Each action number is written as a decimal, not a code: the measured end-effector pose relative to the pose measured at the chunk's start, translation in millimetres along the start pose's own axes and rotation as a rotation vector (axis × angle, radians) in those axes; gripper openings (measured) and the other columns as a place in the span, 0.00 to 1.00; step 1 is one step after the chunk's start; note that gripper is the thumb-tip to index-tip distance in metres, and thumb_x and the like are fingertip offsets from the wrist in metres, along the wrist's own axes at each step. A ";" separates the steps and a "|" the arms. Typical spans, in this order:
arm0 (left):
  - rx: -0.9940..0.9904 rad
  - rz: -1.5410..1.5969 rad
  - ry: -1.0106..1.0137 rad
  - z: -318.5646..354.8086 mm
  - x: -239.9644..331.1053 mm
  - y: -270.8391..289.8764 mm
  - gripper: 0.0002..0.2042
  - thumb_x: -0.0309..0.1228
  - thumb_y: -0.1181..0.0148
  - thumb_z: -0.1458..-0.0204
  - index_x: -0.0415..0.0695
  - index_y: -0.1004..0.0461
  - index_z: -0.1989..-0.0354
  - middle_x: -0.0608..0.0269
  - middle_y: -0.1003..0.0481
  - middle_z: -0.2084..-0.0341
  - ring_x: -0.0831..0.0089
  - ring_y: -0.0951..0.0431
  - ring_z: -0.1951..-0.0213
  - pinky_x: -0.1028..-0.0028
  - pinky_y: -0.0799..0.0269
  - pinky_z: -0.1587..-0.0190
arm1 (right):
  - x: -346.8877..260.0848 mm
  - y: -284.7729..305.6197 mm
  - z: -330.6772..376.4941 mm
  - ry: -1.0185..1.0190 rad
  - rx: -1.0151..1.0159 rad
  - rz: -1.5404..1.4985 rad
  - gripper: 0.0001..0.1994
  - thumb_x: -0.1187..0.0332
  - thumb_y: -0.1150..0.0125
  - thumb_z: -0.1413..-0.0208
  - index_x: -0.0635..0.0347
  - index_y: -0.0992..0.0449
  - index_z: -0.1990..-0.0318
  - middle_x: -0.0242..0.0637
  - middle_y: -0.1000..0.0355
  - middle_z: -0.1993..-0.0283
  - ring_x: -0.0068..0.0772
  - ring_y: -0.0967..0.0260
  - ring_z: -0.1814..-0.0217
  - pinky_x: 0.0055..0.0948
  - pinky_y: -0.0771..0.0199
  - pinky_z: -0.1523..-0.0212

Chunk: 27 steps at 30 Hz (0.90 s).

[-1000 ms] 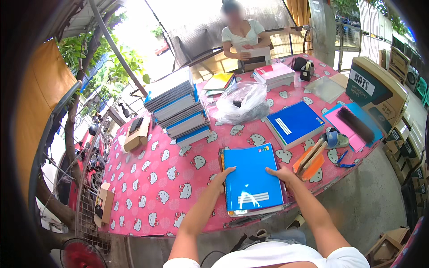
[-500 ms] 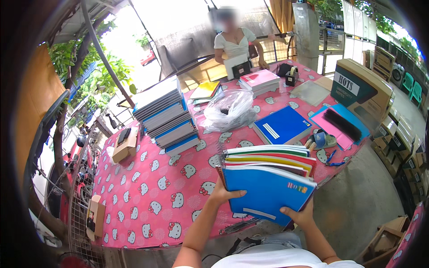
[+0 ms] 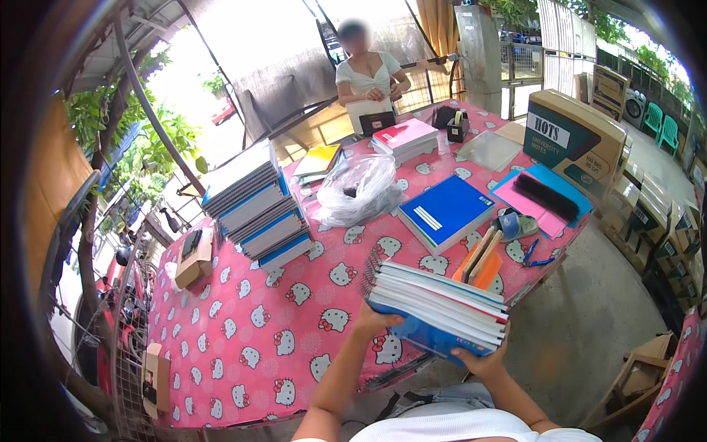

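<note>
My left hand (image 3: 374, 322) is closed on the spiral-bound end of a stack of notebooks (image 3: 440, 300). At the other end of that stack, my right hand (image 3: 482, 359) grips with its thumb on the blue cover. The stack is tipped so its white page edges face up and its blue cover faces me, above the table's near edge. Just beyond it lies an orange item with a wooden-looking part (image 3: 484, 258), partly covered by the notebooks. A pile topped by a dark blue notebook (image 3: 448, 211) rests farther back.
A tall notebook stack (image 3: 258, 206) stands left of a clear plastic bag (image 3: 357, 193). A carton (image 3: 571, 140), black brush (image 3: 545, 197), blue-handled tool (image 3: 537, 258) and tape dispenser (image 3: 457, 127) are to the right. Across the pink table (image 3: 243, 324) stands another person (image 3: 368, 82).
The held notebooks have tipped from a fanned, cover-facing position to a tighter stack with page edges up. The orange item has come into sight. The person opposite has raised their hands.
</note>
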<state>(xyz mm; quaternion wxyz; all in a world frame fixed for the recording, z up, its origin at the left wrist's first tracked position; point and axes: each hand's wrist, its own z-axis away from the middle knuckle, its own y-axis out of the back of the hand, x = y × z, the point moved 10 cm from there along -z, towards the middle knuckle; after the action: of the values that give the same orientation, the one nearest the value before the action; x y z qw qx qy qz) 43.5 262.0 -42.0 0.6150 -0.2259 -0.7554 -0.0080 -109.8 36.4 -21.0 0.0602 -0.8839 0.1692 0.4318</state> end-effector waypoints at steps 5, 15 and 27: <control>-0.204 -0.003 0.050 -1.7 12.2 -1.3 0.51 0.43 0.18 0.75 0.36 0.40 0.40 0.59 0.32 0.47 0.70 0.32 0.46 0.67 0.37 0.43 | -11.9 -2.1 -12.3 0.014 -0.062 -0.150 0.62 0.55 0.20 0.68 0.70 0.63 0.33 0.50 0.44 0.38 0.42 0.40 0.38 0.37 0.41 0.38; -0.139 -0.073 -0.043 -10.3 36.2 5.6 0.51 0.53 0.30 0.62 0.40 0.49 0.34 0.55 0.35 0.44 0.68 0.36 0.43 0.66 0.40 0.42 | -31.0 -16.4 -25.3 0.025 0.005 -0.083 0.60 0.63 0.19 0.66 0.68 0.64 0.33 0.49 0.42 0.43 0.39 0.38 0.40 0.35 0.38 0.41; -0.109 -0.010 0.061 -29.2 58.1 -7.1 0.32 0.35 0.47 0.43 0.39 0.50 0.33 0.54 0.38 0.39 0.64 0.39 0.38 0.66 0.46 0.37 | -24.1 -16.0 -19.0 0.044 -0.028 -0.032 0.60 0.67 0.20 0.66 0.68 0.65 0.33 0.51 0.43 0.41 0.42 0.35 0.42 0.38 0.35 0.41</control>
<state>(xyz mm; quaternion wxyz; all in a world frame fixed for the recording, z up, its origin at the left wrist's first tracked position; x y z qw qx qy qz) 59.9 266.4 21.1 0.6245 -0.2550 -0.7358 -0.0591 -103.8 52.6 9.0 0.0511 -0.8966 0.1505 0.4134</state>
